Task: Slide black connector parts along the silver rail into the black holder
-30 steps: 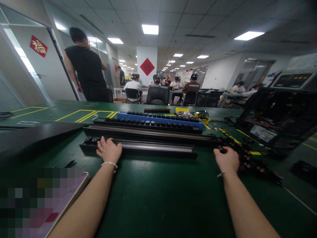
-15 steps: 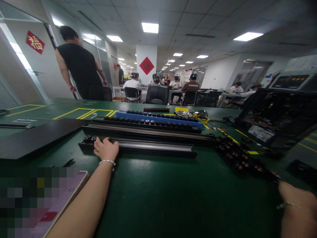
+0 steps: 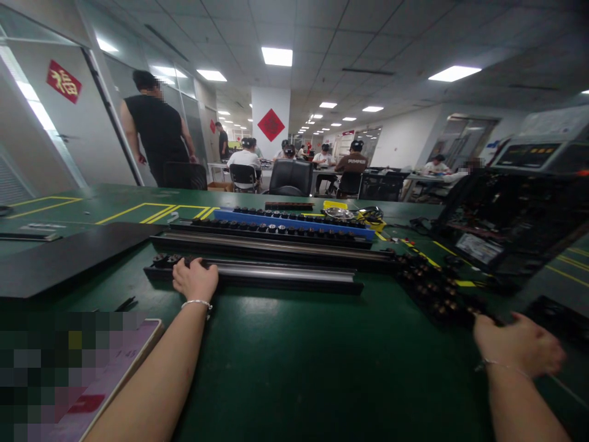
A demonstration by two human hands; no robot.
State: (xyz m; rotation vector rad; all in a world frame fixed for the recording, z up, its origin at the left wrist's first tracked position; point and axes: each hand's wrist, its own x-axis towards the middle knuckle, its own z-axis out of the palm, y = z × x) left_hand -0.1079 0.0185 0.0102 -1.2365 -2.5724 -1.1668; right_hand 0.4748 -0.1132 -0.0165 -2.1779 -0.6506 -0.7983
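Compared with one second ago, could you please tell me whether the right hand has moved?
Yes: judged against the blue rail, the right hand is now farther right and nearer the wearer, by the heap of black parts.

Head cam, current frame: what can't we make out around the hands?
All in the head view:
- Whatever is under the left hand on the front rail: hidden by the hand itself.
- Whether the right hand holds a part: blur and its own back.
- Count of the dark parts pile: too small, dim.
- Black panel's left end: cut off by left edge.
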